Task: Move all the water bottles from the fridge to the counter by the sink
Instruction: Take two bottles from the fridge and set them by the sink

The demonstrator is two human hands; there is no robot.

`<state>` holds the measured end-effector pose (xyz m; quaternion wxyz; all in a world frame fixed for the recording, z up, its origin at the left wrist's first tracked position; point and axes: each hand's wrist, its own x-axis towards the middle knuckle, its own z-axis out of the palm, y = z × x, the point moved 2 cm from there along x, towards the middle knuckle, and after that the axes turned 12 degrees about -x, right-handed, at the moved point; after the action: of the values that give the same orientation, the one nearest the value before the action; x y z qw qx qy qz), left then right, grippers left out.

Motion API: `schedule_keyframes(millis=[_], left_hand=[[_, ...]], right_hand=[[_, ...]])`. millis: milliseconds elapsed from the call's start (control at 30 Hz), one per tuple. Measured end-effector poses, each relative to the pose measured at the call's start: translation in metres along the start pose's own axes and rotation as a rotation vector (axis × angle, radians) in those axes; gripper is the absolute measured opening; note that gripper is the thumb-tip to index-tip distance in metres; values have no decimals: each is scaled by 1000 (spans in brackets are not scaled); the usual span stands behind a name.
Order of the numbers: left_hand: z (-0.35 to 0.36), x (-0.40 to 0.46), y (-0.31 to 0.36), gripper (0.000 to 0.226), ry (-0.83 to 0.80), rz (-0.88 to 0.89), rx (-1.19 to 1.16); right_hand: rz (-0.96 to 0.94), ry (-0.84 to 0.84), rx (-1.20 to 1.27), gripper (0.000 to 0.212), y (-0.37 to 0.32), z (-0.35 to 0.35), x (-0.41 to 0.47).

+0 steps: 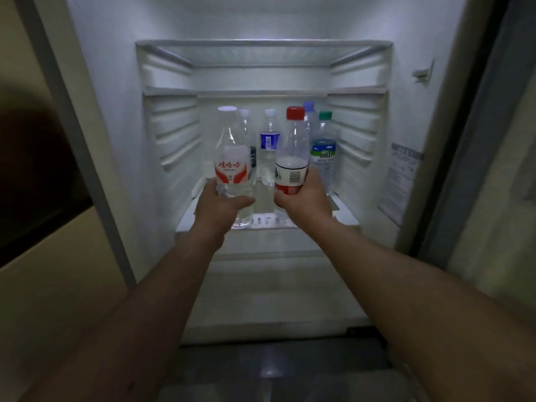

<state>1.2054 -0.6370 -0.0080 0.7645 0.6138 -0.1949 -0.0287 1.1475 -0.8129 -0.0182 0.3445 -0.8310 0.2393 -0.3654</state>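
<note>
While both arms reach into the open fridge [110,82], each hand grips one bottle. Left hand [216,208] wraps the lower body of a clear water bottle with white cap [233,169], thumb across the front; its label is white with red-orange swoops and red characters, bottle upright, water filling the lower part, base showing below the hand in front of the shelf edge. Right hand [304,198] curls round the bottom of a red-capped bottle [293,152], fingers hiding the base; clear upper part, white label with a barcode, red band under it, upright, roughly level with the left one. The two held bottles are near each other, not touching.

Behind them, four more bottles stand on the lower fridge shelf [345,216]: a blue-label bottle with white cap [269,140] between the two held ones, a clear bottle with pale cap [246,123] mostly hidden behind the left-hand bottle, a purple-capped bottle [309,111] peeking out behind the red cap, and a green-capped bottle [324,152] with a green, blue and white label at the right, near the ribbed side wall. Glass upper shelf [261,53] above. A printed sticker [400,181] sits on the right inner wall, text blurred.
</note>
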Motion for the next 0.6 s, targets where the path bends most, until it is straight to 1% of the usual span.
schedule_keyframes(millis=[100,233,367,500,600], left_hand=[[-11,-15,9,58,-33,9,25],[-32,-44,24,52,-56,20,35],[-48,-79,35,49,-78,26,-15],[-55,-115,41,58,-96,-11,-52],[-56,-142,42,58,-139,-52,-80]], right_hand=[[9,-12,-27,75,-8,-5,-15],[17,-9,-50,67,-24,-19,-48],[0,-10,-54,61,-35,-36,-87],[15,-3,-26,60,-44,-59,-134],[32,19,-17,58,-50,-80,-169]])
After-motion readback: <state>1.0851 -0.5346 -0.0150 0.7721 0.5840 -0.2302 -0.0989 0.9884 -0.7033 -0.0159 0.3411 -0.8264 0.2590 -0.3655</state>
